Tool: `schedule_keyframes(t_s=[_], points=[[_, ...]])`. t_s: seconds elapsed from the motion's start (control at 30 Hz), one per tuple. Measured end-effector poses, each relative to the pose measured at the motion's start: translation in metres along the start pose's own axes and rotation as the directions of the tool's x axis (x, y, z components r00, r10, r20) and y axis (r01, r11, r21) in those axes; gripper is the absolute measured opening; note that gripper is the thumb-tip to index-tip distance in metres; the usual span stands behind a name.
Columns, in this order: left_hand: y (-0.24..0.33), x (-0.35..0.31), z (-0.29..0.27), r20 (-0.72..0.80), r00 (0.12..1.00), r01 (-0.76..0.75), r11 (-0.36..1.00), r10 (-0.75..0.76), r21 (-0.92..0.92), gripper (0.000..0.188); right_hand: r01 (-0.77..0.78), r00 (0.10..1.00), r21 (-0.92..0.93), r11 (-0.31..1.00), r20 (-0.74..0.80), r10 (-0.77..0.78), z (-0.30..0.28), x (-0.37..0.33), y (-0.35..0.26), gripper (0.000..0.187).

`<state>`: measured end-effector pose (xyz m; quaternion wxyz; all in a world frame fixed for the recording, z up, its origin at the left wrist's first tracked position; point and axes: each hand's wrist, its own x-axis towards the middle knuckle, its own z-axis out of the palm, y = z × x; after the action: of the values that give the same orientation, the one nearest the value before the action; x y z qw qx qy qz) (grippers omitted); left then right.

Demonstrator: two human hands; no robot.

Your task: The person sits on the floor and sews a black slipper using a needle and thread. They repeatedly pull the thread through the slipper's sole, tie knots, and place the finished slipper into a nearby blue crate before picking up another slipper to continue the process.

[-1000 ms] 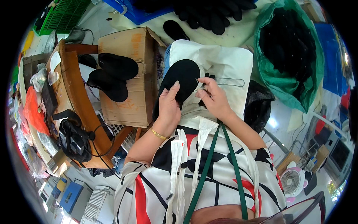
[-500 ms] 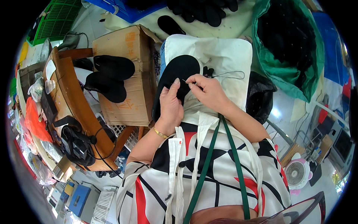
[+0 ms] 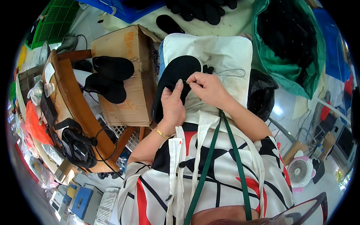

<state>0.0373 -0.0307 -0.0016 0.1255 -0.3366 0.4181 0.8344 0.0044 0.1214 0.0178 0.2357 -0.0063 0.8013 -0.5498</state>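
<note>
A black cloth shoe (image 3: 184, 64) lies sole-up or flat on the white cloth (image 3: 228, 50) over my lap; which face shows I cannot tell. My left hand (image 3: 173, 103) grips its near side, the thumb pressed on top and the other fingers hidden. From the right, my right hand (image 3: 206, 87) pinches a thin needle (image 3: 185, 81) close to the left thumb, its tip at the shoe. Dark thread (image 3: 234, 70) makes a loop on the cloth beyond the right hand. A small black bit (image 3: 208, 69) sits beside the shoe.
Two black shoes (image 3: 112, 67) rest on a cardboard box (image 3: 131, 108) at left, beside a curved wooden chair (image 3: 77, 112). A green sack (image 3: 277, 80) of black items stands far right, near a black plastic bag (image 3: 262, 97). More black shoes (image 3: 198, 11) lie beyond.
My right hand has shifted slightly, its fingers still pinched near the left thumb. The left hand keeps its grip on the shoe, and the view has moved a little.
</note>
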Motion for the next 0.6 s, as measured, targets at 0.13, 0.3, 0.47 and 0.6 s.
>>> schedule_keyframes(t_s=[0.13,0.3,0.47,0.6], points=[[-0.004,-0.003,0.003,0.040,0.999,-0.038,0.999,0.037,0.016,0.019,-0.032,0.999,0.070,0.997,-0.002,0.033,0.005,0.000,0.004,0.013],[0.001,0.002,0.000,-0.032,0.999,0.022,1.000,-0.022,-0.008,0.017,0.007,0.999,0.104,0.995,-0.038,-0.003,0.008,-0.005,0.011,0.016],[0.007,0.004,0.002,-0.035,0.998,0.051,0.999,-0.051,0.006,0.015,0.036,0.998,0.105,0.994,-0.052,-0.030,0.011,-0.007,0.017,0.016],[0.011,0.003,0.006,-0.042,0.997,0.064,0.998,-0.064,0.008,0.013,0.087,0.994,0.106,0.991,-0.069,-0.080,0.014,-0.007,0.022,0.016]])
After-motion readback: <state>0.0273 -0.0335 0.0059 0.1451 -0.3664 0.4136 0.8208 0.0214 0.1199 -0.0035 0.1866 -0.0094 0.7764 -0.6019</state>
